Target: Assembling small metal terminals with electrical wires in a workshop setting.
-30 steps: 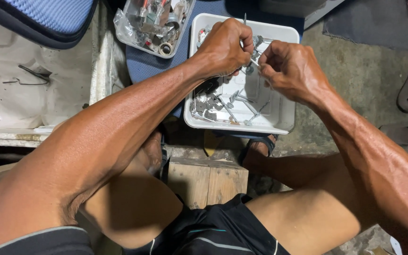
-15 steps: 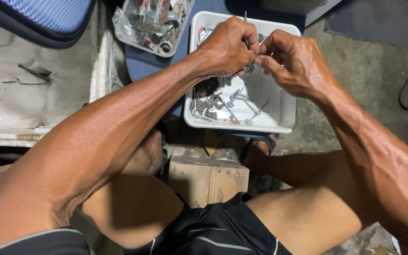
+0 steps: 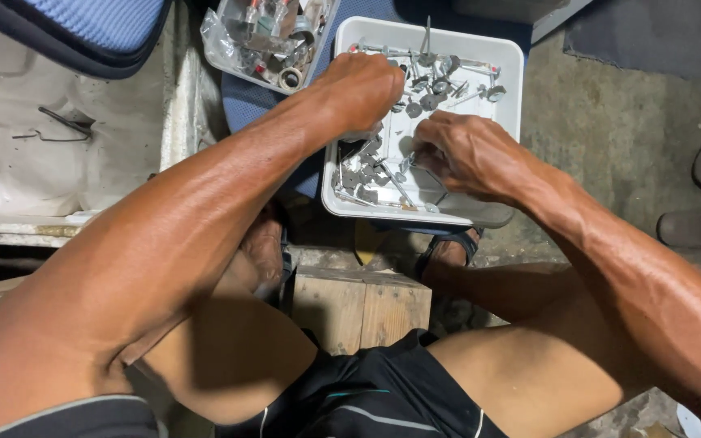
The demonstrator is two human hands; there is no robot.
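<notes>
At the bottom of the frame I see black shorts and bare knees, with a small wooden block on the concrete floor between the sandalled feet. Above that, in the upper middle, sits a white rectangular plastic tray holding small grey metal parts. My right hand is curled over the tray's near half, fingertips down among the parts; I cannot tell what it grips. My left hand is closed in a fist over the tray's left side, whatever it holds hidden. Farther up left lies a clear plastic container of mixed hardware.
</notes>
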